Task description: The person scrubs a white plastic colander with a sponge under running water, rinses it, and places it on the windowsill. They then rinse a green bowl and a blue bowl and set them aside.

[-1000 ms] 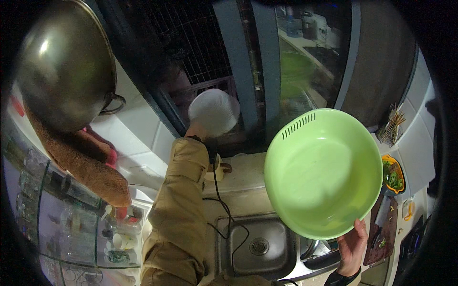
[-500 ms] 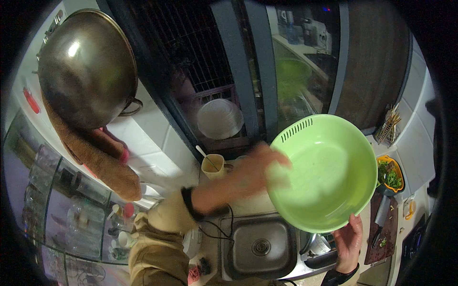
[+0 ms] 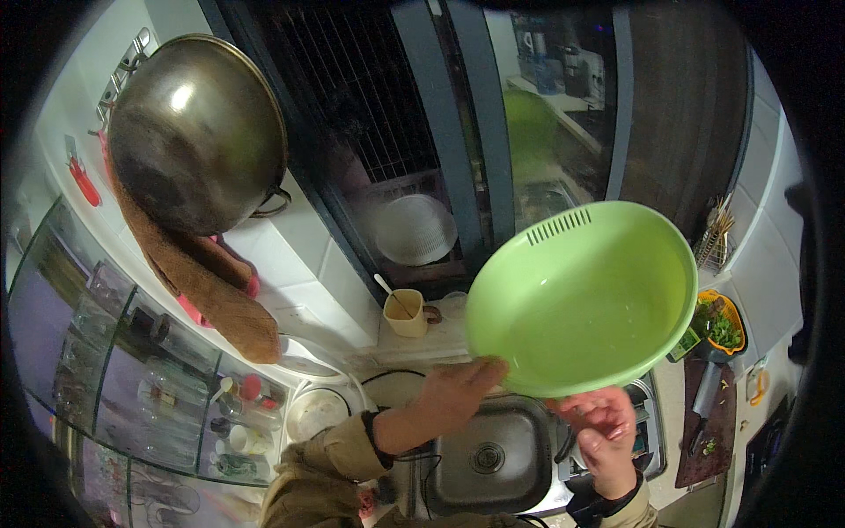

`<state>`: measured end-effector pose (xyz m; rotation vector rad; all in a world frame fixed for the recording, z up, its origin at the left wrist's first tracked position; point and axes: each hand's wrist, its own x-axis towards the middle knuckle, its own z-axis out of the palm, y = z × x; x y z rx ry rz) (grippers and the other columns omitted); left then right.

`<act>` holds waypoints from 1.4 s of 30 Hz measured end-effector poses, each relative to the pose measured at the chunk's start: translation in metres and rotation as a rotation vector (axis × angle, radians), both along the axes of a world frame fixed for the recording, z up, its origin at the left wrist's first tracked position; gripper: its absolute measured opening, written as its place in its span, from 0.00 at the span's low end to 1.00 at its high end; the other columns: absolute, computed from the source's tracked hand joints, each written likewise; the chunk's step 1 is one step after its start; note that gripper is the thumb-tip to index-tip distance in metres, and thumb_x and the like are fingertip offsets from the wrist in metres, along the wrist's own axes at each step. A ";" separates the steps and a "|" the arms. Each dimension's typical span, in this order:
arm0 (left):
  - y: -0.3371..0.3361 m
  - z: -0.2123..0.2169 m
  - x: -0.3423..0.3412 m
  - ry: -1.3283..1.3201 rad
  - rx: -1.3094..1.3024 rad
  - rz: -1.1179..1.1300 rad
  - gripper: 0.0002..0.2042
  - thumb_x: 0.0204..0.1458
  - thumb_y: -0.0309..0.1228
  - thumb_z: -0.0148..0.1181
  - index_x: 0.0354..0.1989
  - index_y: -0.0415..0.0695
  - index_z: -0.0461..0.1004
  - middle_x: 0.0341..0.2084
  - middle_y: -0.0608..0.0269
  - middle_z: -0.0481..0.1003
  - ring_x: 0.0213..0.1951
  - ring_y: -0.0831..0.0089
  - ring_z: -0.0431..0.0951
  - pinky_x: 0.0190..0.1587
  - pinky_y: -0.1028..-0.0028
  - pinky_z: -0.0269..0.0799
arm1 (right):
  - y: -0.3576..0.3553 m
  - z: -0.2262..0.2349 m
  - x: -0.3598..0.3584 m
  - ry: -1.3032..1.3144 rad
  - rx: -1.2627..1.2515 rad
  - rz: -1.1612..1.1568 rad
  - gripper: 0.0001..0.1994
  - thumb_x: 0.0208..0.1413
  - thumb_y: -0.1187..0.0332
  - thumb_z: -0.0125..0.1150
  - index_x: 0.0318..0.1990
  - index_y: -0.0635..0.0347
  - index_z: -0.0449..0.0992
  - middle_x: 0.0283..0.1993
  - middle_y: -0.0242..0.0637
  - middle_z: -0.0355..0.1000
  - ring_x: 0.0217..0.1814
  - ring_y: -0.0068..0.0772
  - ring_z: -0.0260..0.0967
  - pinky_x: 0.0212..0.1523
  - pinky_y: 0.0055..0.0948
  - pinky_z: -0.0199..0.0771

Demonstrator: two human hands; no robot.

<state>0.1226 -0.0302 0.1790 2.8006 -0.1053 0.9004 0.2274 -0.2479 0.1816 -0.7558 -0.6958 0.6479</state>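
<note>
A light green plastic basin [image 3: 581, 299] with a row of slots near its far rim is held up over the sink, tilted so its inside shows. My left hand [image 3: 453, 396] grips the basin's near left rim, its fingertips partly hidden there. At the near edge, my right hand [image 3: 607, 431] holds the basin from below with bent fingers. Under both hands lies the stainless steel sink [image 3: 488, 462] with its round drain.
A dark wok [image 3: 198, 132] and a brown towel [image 3: 211, 290] hang at the left. Behind the sink stands a cream mug [image 3: 406, 315] with a spoon. A knife [image 3: 704, 392] lies on the cutting board [image 3: 717, 431] at right, near an orange basket [image 3: 738, 321] of greens.
My left hand has come down to the basin's near left rim. The basin has tipped and shifted slightly left, and my right hand has moved left beneath its near edge.
</note>
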 end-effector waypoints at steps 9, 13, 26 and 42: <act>0.049 -0.016 -0.046 -0.378 -0.703 0.178 0.08 0.56 0.22 0.48 0.42 0.40 0.71 0.30 0.62 0.75 0.29 0.73 0.76 0.32 0.75 0.72 | -0.021 -0.009 0.010 -0.217 -0.076 -0.033 0.19 0.46 0.73 0.66 0.47 0.62 0.69 0.42 0.42 0.74 0.55 0.44 0.65 0.60 0.47 0.56; 0.080 -0.007 -0.054 -0.594 -0.610 0.441 0.07 0.57 0.24 0.47 0.39 0.35 0.71 0.29 0.61 0.76 0.29 0.71 0.78 0.35 0.76 0.72 | -0.028 -0.017 0.012 -0.226 -0.093 -0.015 0.16 0.45 0.73 0.66 0.43 0.63 0.72 0.40 0.41 0.75 0.53 0.43 0.65 0.59 0.45 0.57; 0.208 -0.014 0.065 -0.665 -0.923 0.233 0.11 0.59 0.25 0.41 0.44 0.31 0.66 0.39 0.55 0.72 0.33 0.64 0.78 0.38 0.71 0.77 | -0.034 -0.028 0.009 -0.181 -0.181 0.044 0.14 0.45 0.73 0.67 0.40 0.65 0.73 0.38 0.40 0.75 0.53 0.42 0.66 0.56 0.42 0.61; 0.291 0.000 0.192 -0.378 -1.646 0.257 0.17 0.62 0.30 0.37 0.59 0.42 0.53 0.57 0.50 0.56 0.52 0.52 0.69 0.36 0.52 0.75 | -0.039 -0.070 0.026 -0.101 -0.221 0.019 0.14 0.45 0.77 0.65 0.41 0.62 0.73 0.38 0.40 0.75 0.50 0.43 0.67 0.57 0.48 0.58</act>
